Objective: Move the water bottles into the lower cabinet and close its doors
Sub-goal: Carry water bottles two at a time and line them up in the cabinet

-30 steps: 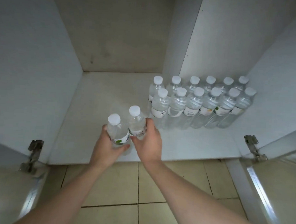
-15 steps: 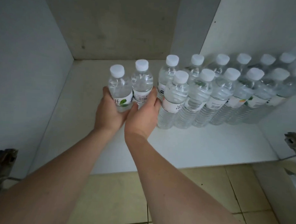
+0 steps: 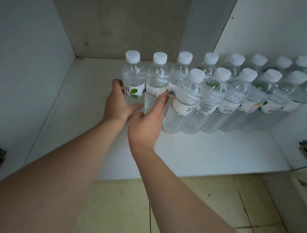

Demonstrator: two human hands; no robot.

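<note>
White cabinet floor [image 3: 76,113], hands [image 3: 130,115] touching two upright bottles [image 3: 143,84]

Back row of water bottles [image 3: 156,81] shows eight white caps; front row of bottles [image 3: 184,100] shows five caps, with a possible sixth cut off at the right edge; thirteen bottles counted for certain; two hands, the left hand [image 3: 117,102] and the right hand [image 3: 145,123]; two hinges [image 3: 306,149], one on each side of the cabinet [image 3: 191,152].
</note>
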